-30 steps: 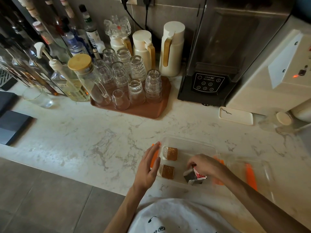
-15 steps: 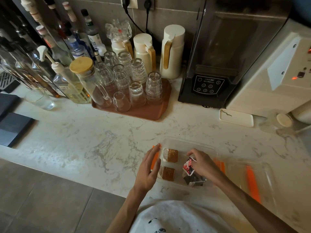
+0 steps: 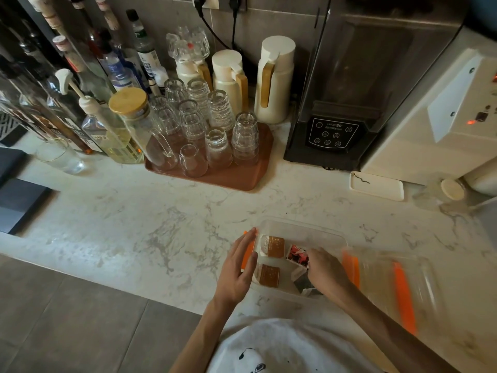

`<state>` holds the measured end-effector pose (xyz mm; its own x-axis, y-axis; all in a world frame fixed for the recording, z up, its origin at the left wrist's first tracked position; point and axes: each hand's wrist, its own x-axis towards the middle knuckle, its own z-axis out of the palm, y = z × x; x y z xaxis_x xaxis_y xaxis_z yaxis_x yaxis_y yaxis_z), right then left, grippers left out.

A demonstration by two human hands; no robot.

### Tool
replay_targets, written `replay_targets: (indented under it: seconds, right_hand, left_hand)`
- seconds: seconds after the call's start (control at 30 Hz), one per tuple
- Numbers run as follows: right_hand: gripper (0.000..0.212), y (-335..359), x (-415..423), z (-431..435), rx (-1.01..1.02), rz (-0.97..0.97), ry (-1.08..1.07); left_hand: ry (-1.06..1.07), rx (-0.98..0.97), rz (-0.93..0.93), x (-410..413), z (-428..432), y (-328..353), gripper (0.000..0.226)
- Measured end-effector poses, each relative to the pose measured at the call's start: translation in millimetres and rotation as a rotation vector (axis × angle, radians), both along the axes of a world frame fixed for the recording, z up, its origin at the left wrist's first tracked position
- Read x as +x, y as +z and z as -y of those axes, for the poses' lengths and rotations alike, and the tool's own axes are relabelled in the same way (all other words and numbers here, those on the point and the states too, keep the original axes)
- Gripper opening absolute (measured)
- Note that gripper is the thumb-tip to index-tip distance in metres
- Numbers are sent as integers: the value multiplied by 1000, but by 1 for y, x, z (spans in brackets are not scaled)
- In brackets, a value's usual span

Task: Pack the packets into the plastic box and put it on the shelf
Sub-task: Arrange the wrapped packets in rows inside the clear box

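The right hand (image 3: 325, 270) is down inside the plastic box (image 3: 301, 224), its grip bent over the near edge of the red packet (image 3: 297, 253); whether it pinches or merely touches, I cannot tell. A second ago that packet was held up at the box's near side. Now it lies low beside the farther brown packet (image 3: 273, 246), so it looks placed. A dark packet (image 3: 305, 285) lies by the wrist. The left hand (image 3: 239, 267), fingers straight, rests against the box's left end. The box sits near the front edge of the counter (image 3: 134, 224), with its lid (image 3: 376, 275) just to the right, not yet on.
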<state>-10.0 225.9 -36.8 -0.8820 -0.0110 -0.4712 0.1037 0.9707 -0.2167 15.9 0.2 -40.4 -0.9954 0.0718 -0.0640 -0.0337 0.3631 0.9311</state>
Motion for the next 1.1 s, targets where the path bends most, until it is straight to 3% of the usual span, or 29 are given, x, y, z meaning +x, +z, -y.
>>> replay_targets:
  seconds: [0.13, 0.27, 0.57, 0.73, 0.93, 1.1]
  right_hand:
    - [35, -3, 3, 4, -36, 161, 190]
    - [31, -5, 5, 4, 44, 172, 310]
    - [24, -2, 2, 1, 125, 208, 255]
    - [36, 1, 1, -1, 42, 49, 213]
    - [32, 2, 3, -7, 173, -29, 255]
    - [30, 2, -3, -7, 162, 82, 348]
  left_hand:
    - [-6, 26, -11, 0, 0, 1, 52]
    - [-9, 19, -17, -1, -1, 1, 53]
    - [16, 50, -14, 0, -1, -4, 54]
    - [15, 46, -13, -1, -1, -5, 52]
    - [3, 19, -10, -1, 0, -5, 54]
    - [-5, 31, 0, -1, 0, -4, 55]
